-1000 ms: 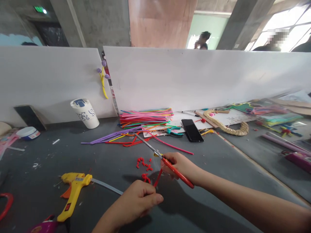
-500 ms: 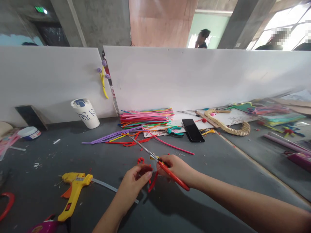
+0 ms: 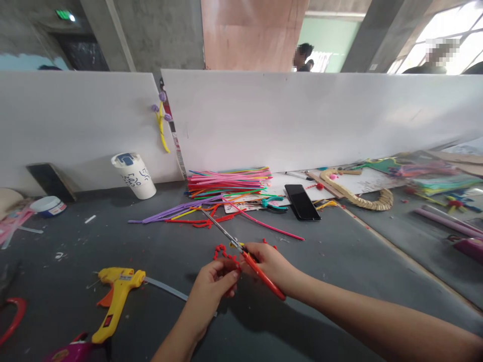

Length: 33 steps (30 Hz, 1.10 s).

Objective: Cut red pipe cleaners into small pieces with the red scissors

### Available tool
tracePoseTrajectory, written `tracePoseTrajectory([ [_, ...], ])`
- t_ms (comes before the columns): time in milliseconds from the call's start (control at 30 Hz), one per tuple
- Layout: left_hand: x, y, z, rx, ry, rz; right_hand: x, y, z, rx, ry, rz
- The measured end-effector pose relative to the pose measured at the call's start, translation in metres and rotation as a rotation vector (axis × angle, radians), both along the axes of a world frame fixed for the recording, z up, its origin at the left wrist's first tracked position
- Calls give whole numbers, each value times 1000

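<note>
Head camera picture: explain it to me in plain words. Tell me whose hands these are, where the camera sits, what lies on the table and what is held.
There is no machine here: a person works with bare hands, and the one camera is worn on their head, looking forward and down. The right hand grips red-handled scissors, blades pointing away. The left hand has its fingertips pinched together beside small red cut bits; whether it grips one is too small to tell. On the grey table are a yellow glue gun, a stack of coloured craft sticks, a black phone and a white paper cup. White boards stand behind it; other people show beyond them.
</note>
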<state>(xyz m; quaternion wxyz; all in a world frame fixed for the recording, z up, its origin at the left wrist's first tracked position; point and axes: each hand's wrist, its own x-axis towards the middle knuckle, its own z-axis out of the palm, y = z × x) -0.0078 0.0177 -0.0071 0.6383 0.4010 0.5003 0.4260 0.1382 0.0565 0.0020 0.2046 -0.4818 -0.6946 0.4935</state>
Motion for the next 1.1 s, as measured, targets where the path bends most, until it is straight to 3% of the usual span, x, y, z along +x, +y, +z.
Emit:
tracePoseTrajectory([
  [267,-7,5,-3,18,-9,127,10,5,6,140,-195,10],
  [433,-15,11,-7,-2,19,186,27,5,12,113,-419,5],
  [633,-13,9,-2,16,47,187,40,-14,21,72,-566,115],
  [900,-11,6,3,67,137,194,40,-28,26,-26,-575,249],
  [1100,-10,7,4,63,117,185,33,-31,17,-72,-532,228],
])
